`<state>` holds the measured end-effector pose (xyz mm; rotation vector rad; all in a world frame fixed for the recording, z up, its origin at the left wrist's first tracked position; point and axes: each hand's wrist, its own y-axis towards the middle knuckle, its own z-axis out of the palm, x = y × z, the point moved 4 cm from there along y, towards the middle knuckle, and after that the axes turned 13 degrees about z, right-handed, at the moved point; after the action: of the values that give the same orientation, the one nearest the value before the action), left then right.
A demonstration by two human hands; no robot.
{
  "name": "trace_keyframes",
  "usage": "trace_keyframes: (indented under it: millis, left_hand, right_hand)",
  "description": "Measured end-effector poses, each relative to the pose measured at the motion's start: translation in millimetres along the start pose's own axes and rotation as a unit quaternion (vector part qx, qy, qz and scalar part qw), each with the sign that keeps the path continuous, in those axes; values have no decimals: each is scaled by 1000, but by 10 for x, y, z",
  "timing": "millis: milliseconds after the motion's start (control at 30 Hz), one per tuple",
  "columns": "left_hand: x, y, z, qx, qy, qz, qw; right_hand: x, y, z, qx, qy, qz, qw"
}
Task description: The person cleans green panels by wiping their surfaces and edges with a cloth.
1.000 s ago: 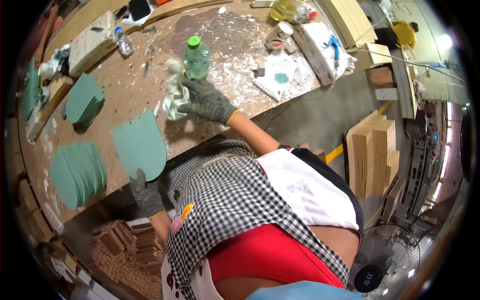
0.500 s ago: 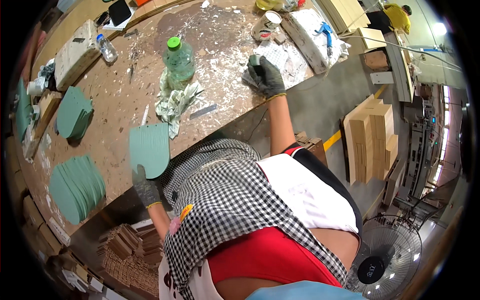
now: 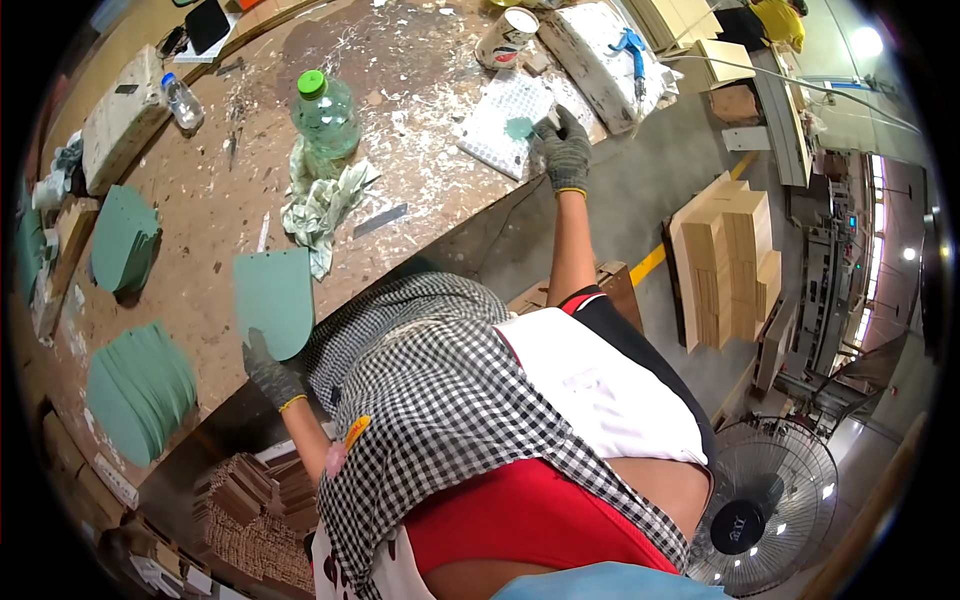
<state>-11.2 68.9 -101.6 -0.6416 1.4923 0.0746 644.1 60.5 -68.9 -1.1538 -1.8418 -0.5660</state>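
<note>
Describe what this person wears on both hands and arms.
Both the left hand and the right hand wear dark grey knitted work gloves with a thin yellow cuff edge. Both forearms are bare below the gloves; no sleeves reach them.

Paint-spattered brown worktop; grey concrete floor with a yellow line, stacked wooden boards, a floor fan, bright ceiling lamps.
</note>
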Motion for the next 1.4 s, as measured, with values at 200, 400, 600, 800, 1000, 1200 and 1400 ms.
trace_keyframes:
  millis: [200, 400, 600, 800, 1000, 1200, 1400]
  left_hand:
    - [-52, -60, 61, -6, -59, -5, 998]
    - [-86, -55, 84, -35, -64, 10, 997]
    - [76, -23, -134, 0, 17, 150, 988]
    - [-387, -99, 14, -47, 296, 125, 946]
    - [-306, -30, -45, -20, 219, 80, 972]
    - [-338, -63, -72, -21, 173, 62, 983]
    - [-316, -58, -94, -28, 211, 71, 975]
  right_hand:
    - [451, -309, 122, -29, -200, -182, 962]
    - [576, -342, 134, -8, -148, -115, 982]
    - [467, -411, 390, 134, 76, 28, 988]
    - [1323, -2056, 1062, 428, 143, 113, 885]
    - [1456, -3190, 1630, 559, 7, -67, 827]
    - [1542, -3315, 1793, 475, -35, -244, 845]
    - [1459, -3614, 1596, 514, -79, -327, 789]
